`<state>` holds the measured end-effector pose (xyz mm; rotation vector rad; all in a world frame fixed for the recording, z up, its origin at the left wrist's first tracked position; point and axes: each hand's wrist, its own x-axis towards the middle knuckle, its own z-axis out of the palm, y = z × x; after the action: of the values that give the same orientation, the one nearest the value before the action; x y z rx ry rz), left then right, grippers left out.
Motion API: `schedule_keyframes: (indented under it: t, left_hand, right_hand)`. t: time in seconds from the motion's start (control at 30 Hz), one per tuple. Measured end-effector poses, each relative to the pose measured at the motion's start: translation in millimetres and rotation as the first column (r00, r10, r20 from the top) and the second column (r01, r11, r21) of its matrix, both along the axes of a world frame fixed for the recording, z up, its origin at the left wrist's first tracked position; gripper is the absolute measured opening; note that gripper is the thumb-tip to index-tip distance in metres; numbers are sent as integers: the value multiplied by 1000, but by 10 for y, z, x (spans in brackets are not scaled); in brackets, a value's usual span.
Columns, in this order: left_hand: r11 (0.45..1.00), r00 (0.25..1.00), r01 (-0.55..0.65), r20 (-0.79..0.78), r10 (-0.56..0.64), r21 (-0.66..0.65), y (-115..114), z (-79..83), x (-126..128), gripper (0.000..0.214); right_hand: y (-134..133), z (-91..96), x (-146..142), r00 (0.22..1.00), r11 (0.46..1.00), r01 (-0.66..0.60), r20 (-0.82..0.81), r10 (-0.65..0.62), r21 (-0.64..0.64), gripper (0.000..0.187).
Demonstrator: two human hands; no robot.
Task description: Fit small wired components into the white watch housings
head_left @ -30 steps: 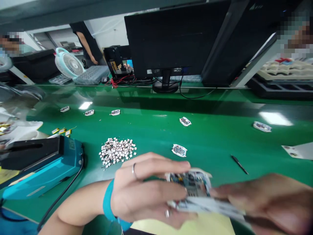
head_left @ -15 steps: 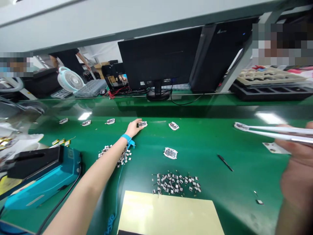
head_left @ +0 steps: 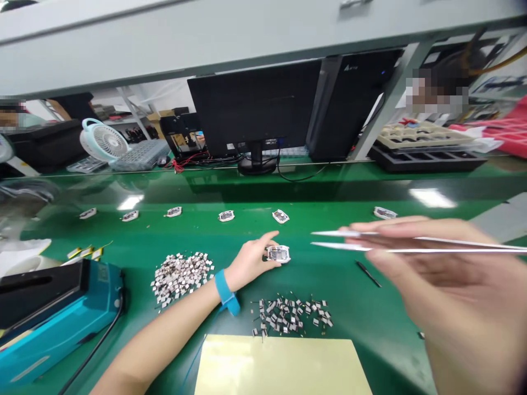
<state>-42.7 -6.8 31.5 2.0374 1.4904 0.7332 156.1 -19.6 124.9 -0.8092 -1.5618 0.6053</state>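
Note:
My left hand (head_left: 254,257), with a blue wrist strap (head_left: 225,291), is at a small white casing with electronics inside (head_left: 279,253). Its thumb and fingers close round the casing's left end. My right hand (head_left: 436,274) grips white tweezers (head_left: 337,240), their tips apart and nothing between them, pointing left toward that casing. Farther back lies a row of similar casings, among them one (head_left: 226,215) behind my left hand, one (head_left: 280,216) to its right, and one (head_left: 385,213) beyond my right hand.
Small metallic parts form a pile (head_left: 181,277) at left and a looser group (head_left: 290,314) before a yellow sheet (head_left: 280,365). A black pen-like stick (head_left: 368,273) lies near my right hand. A blue-black machine (head_left: 66,312) stands left; a monitor (head_left: 255,109) stands behind.
My left hand has let go of a casing in the back row and moved nearer, to the front casing. The tweezers have left the far-right casing and shifted left. The view has turned slightly.

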Motion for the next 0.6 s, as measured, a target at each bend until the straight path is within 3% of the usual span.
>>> schedule_keyframes:
  t: [0.13,0.23,0.5,0.6]
  left_hand:
    - [986,963,-54,268,10,160,-317,501,-25,75]
    - [959,926,-96,377,-12,268,-556,733,-2,76]
    - [907,866,-121,490,-103,404,-746,818,36,71]
    - [883,859,-121,494,-136,453,-767,864,52,62]
  right_hand:
    - [-12,-25,-109,954,967,-252,176,242,39,19]
    - [-30,-67,-114,930,946,-323,192,313,20,19]
    - [-236,-148,-72,908,906,-418,79,412,72,38]
    - [-259,-168,-74,935,933,-355,17,354,58,38]
